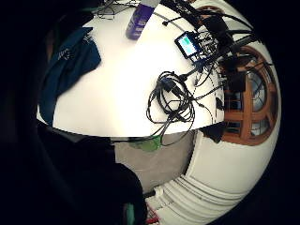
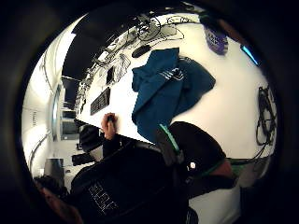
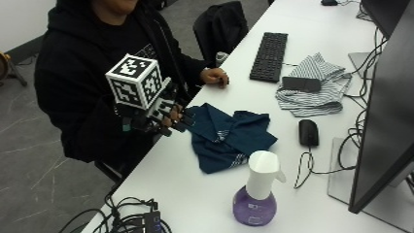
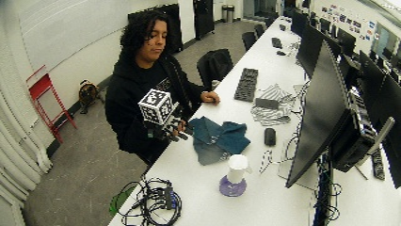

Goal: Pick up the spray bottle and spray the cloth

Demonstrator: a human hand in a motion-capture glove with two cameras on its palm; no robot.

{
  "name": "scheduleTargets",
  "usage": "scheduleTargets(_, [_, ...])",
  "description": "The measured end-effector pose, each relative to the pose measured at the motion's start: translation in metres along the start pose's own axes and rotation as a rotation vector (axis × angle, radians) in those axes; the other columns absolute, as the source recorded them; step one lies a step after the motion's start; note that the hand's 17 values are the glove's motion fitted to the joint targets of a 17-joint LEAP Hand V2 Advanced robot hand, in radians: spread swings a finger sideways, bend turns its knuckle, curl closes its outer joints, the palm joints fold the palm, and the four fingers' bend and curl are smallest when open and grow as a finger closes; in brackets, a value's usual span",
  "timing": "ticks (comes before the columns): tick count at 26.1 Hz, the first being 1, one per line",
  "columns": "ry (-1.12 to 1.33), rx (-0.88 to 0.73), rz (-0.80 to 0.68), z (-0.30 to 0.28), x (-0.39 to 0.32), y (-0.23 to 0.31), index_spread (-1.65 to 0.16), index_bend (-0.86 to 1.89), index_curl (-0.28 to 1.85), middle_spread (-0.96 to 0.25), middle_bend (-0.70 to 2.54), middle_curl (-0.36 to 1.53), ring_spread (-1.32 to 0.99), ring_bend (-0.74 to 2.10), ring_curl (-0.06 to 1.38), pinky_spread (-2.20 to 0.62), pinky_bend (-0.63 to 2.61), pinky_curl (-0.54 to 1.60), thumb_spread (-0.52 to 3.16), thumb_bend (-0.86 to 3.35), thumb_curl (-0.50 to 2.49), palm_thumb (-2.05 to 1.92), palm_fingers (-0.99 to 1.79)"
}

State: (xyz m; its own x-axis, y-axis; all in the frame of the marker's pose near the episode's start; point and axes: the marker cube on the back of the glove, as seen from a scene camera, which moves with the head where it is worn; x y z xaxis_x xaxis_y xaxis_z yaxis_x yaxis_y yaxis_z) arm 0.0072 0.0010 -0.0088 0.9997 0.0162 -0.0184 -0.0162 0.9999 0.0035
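The gloved right hand [image 3: 165,116] hovers at the table's near edge, fingers loosely spread and empty (likely poised to reach), beside the crumpled blue cloth [image 3: 230,136], with the purple spray bottle [image 3: 257,196] standing apart, untouched.

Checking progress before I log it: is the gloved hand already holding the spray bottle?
No. The gloved right hand hovers at the table edge beside the blue cloth, while the spray bottle stands untouched.

The long white tabletop [image 3: 194,194] carries a crumpled dark blue cloth [image 3: 230,136] near its front edge, and beside it a purple spray bottle with a white top [image 3: 257,196]. Farther along lie a black mouse [image 3: 308,132], a striped grey-white cloth [image 3: 317,87] and a black keyboard [image 3: 269,56] — and a bare hand [image 3: 215,76] rests at the edge.
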Motion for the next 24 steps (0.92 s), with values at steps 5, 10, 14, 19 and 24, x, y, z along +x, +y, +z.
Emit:
scheduleTargets(5, [0.008, -0.052, 0.043, 0.004, 0.014, -0.016, -0.36, 0.27, 0.26, -0.11, 0.35, 0.27, -0.11, 0.24, 0.18, 0.13, 0.23, 0.21, 1.05, 0.13, 0.2, 0.49, 0.57])
scheduleTargets(10, [0.014, -0.222, 0.115, 0.028, 0.03, -0.044, -0.35, 0.21, 0.28, -0.14, 0.32, 0.29, -0.14, 0.21, 0.2, 0.13, 0.23, 0.24, 1.1, 0.1, 0.22, 0.5, 0.51])
scheduleTargets(14, [-0.001, -0.26, 0.166, 0.047, 0.04, -0.066, -0.35, 0.13, 0.29, -0.16, 0.17, 0.27, -0.15, 0.19, 0.22, 0.13, 0.34, 0.3, 1.11, 0.06, 0.21, 0.47, 0.27])
scheduleTargets(19, [-0.045, -0.177, 0.249, 0.054, 0.058, -0.098, -0.36, 0.1, 0.25, -0.16, 0.14, 0.24, -0.13, 0.21, 0.22, 0.14, 0.43, 0.32, 1.12, 0.02, 0.22, 0.45, 0.12])
scheduleTargets(24, [-0.085, -0.032, 0.3, 0.058, 0.067, -0.127, -0.37, 0.06, 0.21, -0.15, 0.16, 0.24, -0.13, 0.25, 0.24, 0.15, 0.51, 0.35, 1.12, -0.01, 0.23, 0.44, 0.02])
